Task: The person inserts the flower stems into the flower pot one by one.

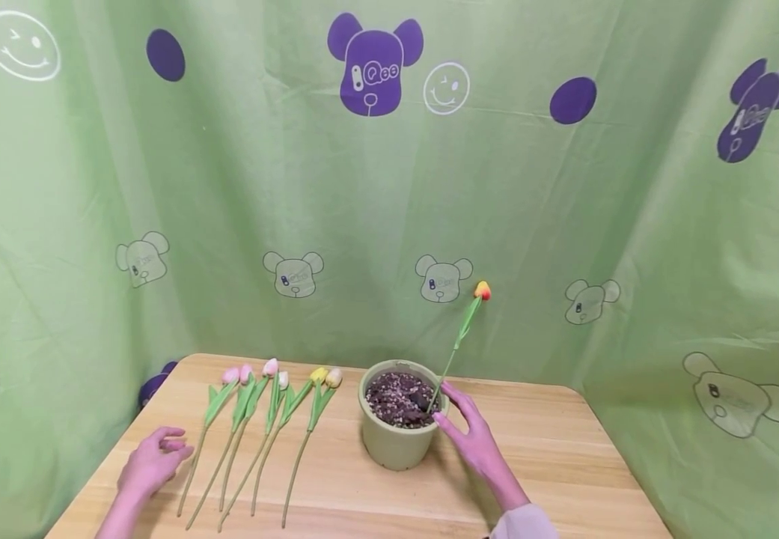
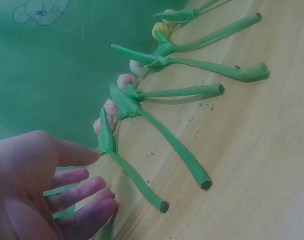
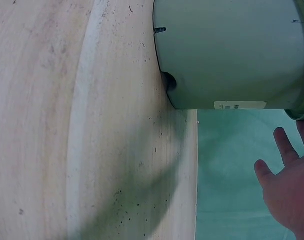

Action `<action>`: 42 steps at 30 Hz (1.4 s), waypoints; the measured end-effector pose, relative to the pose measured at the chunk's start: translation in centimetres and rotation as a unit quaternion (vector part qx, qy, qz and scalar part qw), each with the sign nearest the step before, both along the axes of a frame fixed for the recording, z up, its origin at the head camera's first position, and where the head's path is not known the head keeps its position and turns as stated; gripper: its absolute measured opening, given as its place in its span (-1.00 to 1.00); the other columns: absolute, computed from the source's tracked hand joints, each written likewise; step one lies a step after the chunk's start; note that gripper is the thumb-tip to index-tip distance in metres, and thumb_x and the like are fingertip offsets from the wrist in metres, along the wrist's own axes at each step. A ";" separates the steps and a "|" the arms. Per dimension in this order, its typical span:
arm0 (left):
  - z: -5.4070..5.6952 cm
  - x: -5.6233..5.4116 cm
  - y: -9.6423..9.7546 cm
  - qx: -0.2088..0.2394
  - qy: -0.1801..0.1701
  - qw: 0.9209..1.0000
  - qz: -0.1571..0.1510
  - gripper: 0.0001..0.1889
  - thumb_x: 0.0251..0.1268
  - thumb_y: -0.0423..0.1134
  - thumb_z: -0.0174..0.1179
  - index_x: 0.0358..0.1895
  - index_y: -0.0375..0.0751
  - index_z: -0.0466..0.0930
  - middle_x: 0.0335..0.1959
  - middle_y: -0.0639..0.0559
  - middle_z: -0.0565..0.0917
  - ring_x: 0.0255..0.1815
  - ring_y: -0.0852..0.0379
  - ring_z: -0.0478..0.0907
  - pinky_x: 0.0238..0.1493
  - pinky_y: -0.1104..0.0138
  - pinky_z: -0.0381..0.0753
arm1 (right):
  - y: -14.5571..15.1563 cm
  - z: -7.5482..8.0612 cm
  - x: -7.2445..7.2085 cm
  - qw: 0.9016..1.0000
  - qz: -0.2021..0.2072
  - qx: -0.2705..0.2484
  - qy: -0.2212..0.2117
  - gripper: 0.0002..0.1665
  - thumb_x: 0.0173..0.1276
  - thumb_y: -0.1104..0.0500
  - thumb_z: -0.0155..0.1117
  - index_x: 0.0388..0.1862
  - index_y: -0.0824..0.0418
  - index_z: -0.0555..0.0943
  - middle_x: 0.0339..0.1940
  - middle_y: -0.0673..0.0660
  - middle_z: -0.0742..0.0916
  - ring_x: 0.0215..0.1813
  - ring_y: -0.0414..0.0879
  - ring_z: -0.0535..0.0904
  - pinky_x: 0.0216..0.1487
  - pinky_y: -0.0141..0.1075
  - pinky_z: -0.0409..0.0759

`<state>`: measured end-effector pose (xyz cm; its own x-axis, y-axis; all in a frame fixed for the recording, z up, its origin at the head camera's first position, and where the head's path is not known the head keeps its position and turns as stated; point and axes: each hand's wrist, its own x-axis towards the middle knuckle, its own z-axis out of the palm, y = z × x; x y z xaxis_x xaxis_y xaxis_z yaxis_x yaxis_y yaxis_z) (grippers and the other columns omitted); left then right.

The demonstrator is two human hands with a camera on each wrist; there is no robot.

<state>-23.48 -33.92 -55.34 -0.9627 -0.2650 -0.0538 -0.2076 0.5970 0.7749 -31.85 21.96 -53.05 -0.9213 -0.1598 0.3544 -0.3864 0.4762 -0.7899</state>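
A green plant pot [image 1: 396,445] full of dark soil [image 1: 396,398] stands at the middle of the table. In the soil is one red-and-yellow artificial tulip [image 1: 483,291], its stem leaning right. My right hand [image 1: 477,442] is at the pot's right side, thumb and fingertips right at the rim by the stem. In the right wrist view its other fingers [image 3: 286,147] spread loosely beside the pot. My left hand [image 1: 153,464] hovers with relaxed fingers just left of a pink tulip [image 1: 230,376]. The left wrist view shows no stem in its grasp.
Several artificial tulips lie in a row left of the pot, among them a yellow tulip [image 1: 319,376] and a pale tulip [image 1: 334,377]. Crumbs of soil dot the wooden table [image 1: 551,442]. A green curtain [image 1: 362,187] hangs behind and beside it.
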 end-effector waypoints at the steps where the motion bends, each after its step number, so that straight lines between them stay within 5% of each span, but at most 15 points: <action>1: 0.0 0.0 0.1 0.014 0.002 1.000 -0.001 -0.40 0.38 -0.15 0.30 0.34 -0.45 0.40 0.15 -0.43 0.64 -0.28 0.07 0.71 -0.31 0.23 0.71 | 0.0 0.0 0.0 1.000 0.000 0.000 0.001 -0.27 0.52 -0.03 0.30 0.60 -0.04 0.32 0.64 0.16 0.36 0.61 0.29 0.24 0.54 0.42 0.12; 6: -0.3 -0.4 0.6 0.056 0.002 0.998 0.001 -0.38 0.30 -0.27 0.35 0.33 -0.52 0.37 0.07 -0.43 0.65 -0.19 0.02 0.70 -0.25 0.23 0.81 | 0.0 -0.1 0.0 1.000 -0.003 -0.002 0.001 -0.27 0.52 -0.03 0.30 0.60 -0.05 0.32 0.63 0.16 0.36 0.61 0.30 0.25 0.54 0.42 0.13; 15: -0.9 -1.0 1.5 0.048 0.020 0.999 0.017 -0.38 0.07 -0.44 0.41 0.24 -0.55 0.45 -0.05 -0.37 0.72 -0.32 0.12 0.70 -0.37 0.31 0.79 | 0.0 -0.1 0.0 1.000 0.000 -0.005 -0.001 -0.27 0.53 -0.02 0.29 0.60 -0.04 0.32 0.64 0.19 0.34 0.61 0.31 0.25 0.55 0.40 0.13; 33: -0.7 -1.1 1.7 0.077 0.008 0.997 0.012 -0.48 0.17 -0.46 0.28 0.23 -0.56 0.49 -0.10 -0.40 0.74 -0.29 0.03 0.74 -0.31 0.24 0.83 | -0.2 0.1 0.1 1.000 0.001 -0.012 -0.004 -0.27 0.53 -0.02 0.29 0.61 -0.03 0.31 0.64 0.17 0.35 0.61 0.30 0.24 0.54 0.43 0.11; 42: -0.5 -0.9 1.5 0.101 0.000 0.995 0.003 -0.56 0.16 -0.49 0.22 0.15 -0.59 0.56 -0.23 -0.22 0.74 -0.31 0.06 0.72 -0.30 0.20 0.84 | -0.3 -0.1 0.1 1.000 -0.008 -0.011 -0.014 -0.25 0.52 -0.08 0.29 0.61 -0.03 0.30 0.64 0.15 0.34 0.61 0.28 0.25 0.54 0.42 0.11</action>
<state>-24.38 -32.44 -55.85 -0.9613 -0.2543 -0.1060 -0.2102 0.4283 0.8789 -31.80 21.66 -53.15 -0.9335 -0.1365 0.3315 -0.3559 0.4642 -0.8111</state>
